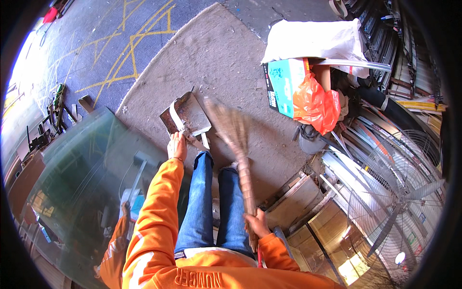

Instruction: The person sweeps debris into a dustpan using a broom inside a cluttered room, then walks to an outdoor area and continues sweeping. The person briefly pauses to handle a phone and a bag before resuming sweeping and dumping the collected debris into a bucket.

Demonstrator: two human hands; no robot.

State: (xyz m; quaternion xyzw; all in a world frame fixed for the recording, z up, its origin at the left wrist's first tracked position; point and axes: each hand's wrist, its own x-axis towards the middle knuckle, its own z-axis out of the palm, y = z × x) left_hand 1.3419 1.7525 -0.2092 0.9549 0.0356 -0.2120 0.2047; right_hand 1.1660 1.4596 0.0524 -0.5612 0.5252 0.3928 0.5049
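Observation:
My left hand [177,145] reaches down past my left knee, its fingers closed around the handle of a worn metal dustpan [196,114]. The dustpan lies low over the carpet in front of my feet, and a pale strip curves across its left part. Beside my right thigh, my right hand [258,223] is wrapped round the bound lower stalk of a straw broom [244,176]. The broom's fanned bristles, blurred by motion, point forward just right of the dustpan, apart from it.
A dusty grey carpet [226,53] covers the floor ahead. To the left leans a large glass sheet [72,188] that reflects my orange sleeve. A white sack [315,41], a box and an orange plastic bag [315,101] sit at the front right. Closer on the right stands a caged fan [399,197].

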